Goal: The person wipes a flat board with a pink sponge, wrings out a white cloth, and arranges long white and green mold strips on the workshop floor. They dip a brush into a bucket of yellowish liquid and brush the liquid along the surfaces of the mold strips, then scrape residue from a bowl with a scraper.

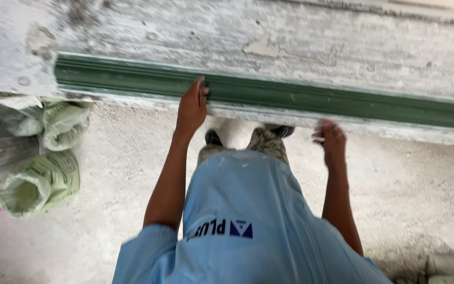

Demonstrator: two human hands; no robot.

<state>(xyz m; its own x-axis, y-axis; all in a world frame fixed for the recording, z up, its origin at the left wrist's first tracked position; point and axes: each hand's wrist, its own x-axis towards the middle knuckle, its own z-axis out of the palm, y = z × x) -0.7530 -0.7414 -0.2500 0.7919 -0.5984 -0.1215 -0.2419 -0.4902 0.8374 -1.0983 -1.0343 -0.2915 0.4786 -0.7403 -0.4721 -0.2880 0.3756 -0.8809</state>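
Dusty concrete floor point(122, 158), plaster-caked bench point(290, 47): left hand point(192, 108) rests open-fingered on green moulding point(311, 97), right hand point(332, 138) blurred beside it, grip indeterminate; positioning step, firmer two-handed hold likely needed.

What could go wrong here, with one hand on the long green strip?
1. Only the left hand touches the green moulding strip; the right hand hangs apart, so the long strip might slip or tilt.
2. The shoes stand close under the plaster-caked bench; a falling strip may hit them.
3. Rolled sacks lie on the dusty floor nearby, a possible trip hazard.
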